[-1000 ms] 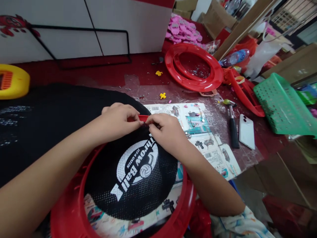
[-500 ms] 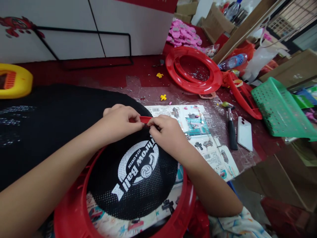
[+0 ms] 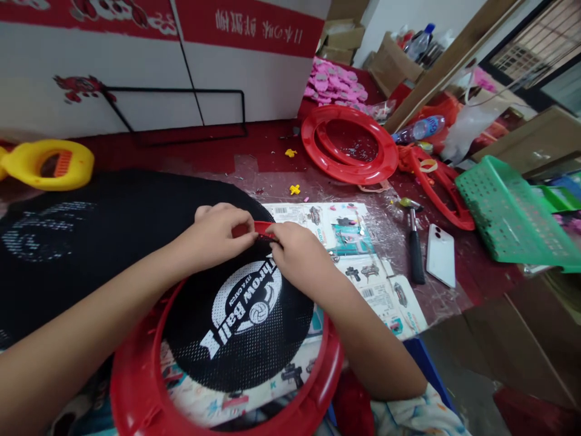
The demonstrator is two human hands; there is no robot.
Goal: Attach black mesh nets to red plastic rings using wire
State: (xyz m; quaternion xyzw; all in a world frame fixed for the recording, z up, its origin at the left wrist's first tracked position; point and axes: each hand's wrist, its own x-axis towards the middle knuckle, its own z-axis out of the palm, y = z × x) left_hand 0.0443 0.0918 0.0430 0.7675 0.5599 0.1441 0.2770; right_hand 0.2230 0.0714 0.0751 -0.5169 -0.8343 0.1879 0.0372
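Dim, flat light here! Black mesh [image 3: 247, 348] at seven o'clock reads crisply; glare streaks the red ring [image 3: 363, 175] at one; four o'clock's cardboard [image 3: 494, 345] lies murky, soft.

Red tbl [image 3: 267, 134] w/ hammer [image 3: 415, 257], phone [image 3: 440, 257]

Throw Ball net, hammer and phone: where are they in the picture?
Throw Ball net [image 3: 245, 312], head view: its printed middle.
Hammer [image 3: 416, 257], head view: its black handle.
Phone [image 3: 440, 255], head view: its white back.

Counter [image 3: 272, 128]: dark red, partly under clear film [image 3: 247, 165]. Wall [image 3: 408, 13]: white, beyond counter. Post [image 3: 449, 63]: wooden, slanting, at counter's far right. Window [image 3: 551, 36]: dark-framed, barred, beyond counter, right. Floor [image 3: 469, 369]: grey, dim, below counter, right.
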